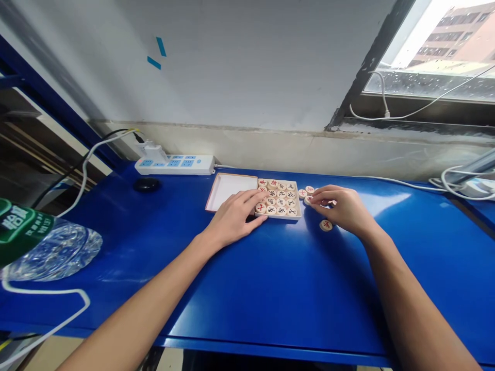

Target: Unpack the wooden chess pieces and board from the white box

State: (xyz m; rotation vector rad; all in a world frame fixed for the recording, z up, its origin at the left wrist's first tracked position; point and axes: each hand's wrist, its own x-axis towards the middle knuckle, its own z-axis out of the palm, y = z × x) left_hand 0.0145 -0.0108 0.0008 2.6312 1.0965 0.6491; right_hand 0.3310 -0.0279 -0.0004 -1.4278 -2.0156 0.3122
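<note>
We see the shallow box standing on the blue counter, with its rows of round pieces lying flat and close together, marks upward. The lid lies just beside it at the left, inside turned up; we think it is put there so that the pieces are free to reach. To the right of the box, three loose pieces are grouped near its side, one of them partly at the fingers, and a single red-marked piece lies apart, nearer to us. Probably they are kept at this side because the right hand comes to them easily.

Our left hand rests palm down over the left side of the box, perhaps to keep it steady. Its fingers are spread and reach over the first pieces, while the thumb stands away from them, along the front corner; it lifts nothing that we can see. The left forearm comes low from the bottom left corner.

The right forearm comes from the bottom right, and the hand is arched, with fingertips pointing to the left and down. Its fingers are narrow, with the tips at the nearest piece of the group; whether they pinch it firmly or only touch it, we cannot tell.
</note>
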